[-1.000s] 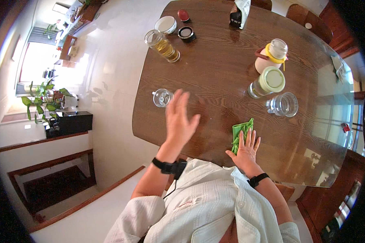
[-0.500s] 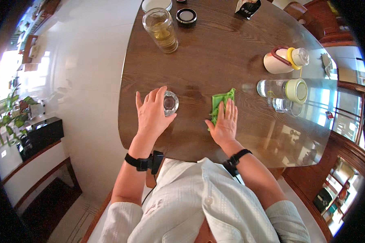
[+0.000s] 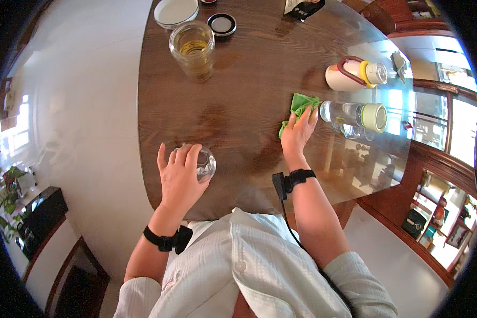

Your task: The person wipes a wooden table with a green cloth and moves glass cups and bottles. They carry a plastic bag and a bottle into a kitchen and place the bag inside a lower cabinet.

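A small clear glass (image 3: 205,164) stands near the front edge of the dark wooden tabletop (image 3: 249,69), and the left hand (image 3: 179,177) lies over it, its fingers (image 3: 192,158) curled round the rim and near side so that they grip the glass. To the right, the green cloth (image 3: 299,108) lies crumpled on the wood, and the right hand (image 3: 298,135) rests flat on it with fingers (image 3: 307,117) stretched out and spread, pressing the cloth down rather than clasping it. Just beyond the cloth's far side lies a clear bottle with a pale green cap (image 3: 355,114), on its side. Further back stands a cream mug with a red handle (image 3: 347,74), beside a yellow-topped bottle (image 3: 373,73). At the far left of the tabletop stands a glass jar of amber liquid (image 3: 193,50), with a white bowl (image 3: 176,10) and a round black lid (image 3: 221,24) just behind it. Both wrists wear black bands.
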{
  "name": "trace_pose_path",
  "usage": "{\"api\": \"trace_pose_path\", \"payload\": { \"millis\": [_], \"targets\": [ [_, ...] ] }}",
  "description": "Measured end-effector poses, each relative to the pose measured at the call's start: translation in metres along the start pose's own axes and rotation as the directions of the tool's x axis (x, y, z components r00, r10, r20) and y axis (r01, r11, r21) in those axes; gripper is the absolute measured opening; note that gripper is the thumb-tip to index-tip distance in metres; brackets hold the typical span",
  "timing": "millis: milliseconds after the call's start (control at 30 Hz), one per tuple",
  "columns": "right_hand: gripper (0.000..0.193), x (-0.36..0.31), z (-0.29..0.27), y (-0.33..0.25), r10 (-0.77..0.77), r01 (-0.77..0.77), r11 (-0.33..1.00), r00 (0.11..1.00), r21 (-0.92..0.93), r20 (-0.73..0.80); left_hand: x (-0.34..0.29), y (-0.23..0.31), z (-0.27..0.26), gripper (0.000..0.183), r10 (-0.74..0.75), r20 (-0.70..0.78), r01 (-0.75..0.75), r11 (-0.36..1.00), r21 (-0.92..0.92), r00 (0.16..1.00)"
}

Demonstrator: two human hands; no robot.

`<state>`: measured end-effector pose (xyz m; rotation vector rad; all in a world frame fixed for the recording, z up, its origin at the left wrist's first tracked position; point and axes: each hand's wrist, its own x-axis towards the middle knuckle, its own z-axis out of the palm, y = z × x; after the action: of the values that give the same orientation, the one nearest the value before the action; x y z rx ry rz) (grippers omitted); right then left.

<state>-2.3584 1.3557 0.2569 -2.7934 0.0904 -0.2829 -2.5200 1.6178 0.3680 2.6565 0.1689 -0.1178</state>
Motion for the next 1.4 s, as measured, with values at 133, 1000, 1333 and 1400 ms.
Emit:
{"api": "trace_pose_path", "payload": {
  "millis": [133,1000,1333,1400],
  "targets": [
    [0.070,0.027,0.017,-0.022,0.186,-0.172,0.969,0.980,-0.174,0.065,0.003,-0.006,0.000,0.071,0.007,0.030,-0.006,0.999,-0.049,1.000],
    [0.057,0.152,0.057,-0.029,-0.090,0.081,0.989,0.994,-0.126,-0.064,0.010,-0.020,0.011,0.073,0.072,0.097,-0.064,0.995,-0.077,0.993],
    [0.035,0.011,0.037,-0.116,-0.771,0.652,0.632,0.585,0.419,0.252,0.008,-0.020,0.009,0.071,0.066,0.119,-0.063,0.997,-0.033,0.991],
    [0.033,-0.021,0.024,-0.101,-0.781,0.599,0.602,0.580,0.528,0.233,0.010,-0.016,0.008,0.071,0.079,0.108,-0.076,0.996,-0.035,0.991]
  ]
}}
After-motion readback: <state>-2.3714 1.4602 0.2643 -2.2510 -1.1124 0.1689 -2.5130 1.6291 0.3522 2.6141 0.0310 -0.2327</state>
